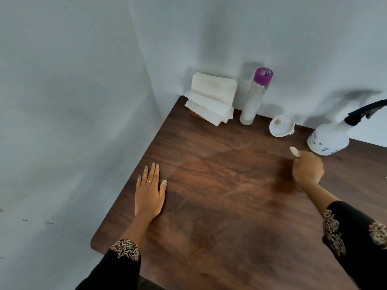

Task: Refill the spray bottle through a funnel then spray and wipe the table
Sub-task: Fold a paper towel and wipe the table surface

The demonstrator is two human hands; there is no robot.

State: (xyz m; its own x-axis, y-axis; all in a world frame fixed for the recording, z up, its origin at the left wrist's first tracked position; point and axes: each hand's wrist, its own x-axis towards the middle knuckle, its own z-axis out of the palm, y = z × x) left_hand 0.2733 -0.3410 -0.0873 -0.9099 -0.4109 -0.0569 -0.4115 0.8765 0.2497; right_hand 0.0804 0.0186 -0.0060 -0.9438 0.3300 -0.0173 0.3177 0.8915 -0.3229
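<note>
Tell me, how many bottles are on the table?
2. The bottle with the purple lid stands by the wall beside the napkins. The white spray bottle stands at the right, past the funnel.

We see open counter [219,206] between our flat left hand [149,195] and our right hand [307,170]. Along the back wall stand obstacles: a napkin stack [211,97] in the corner, a purple-capped bottle [254,97] beside it, then the funnel [281,125], and the spray bottle [329,137] just beyond our right hand.
</note>
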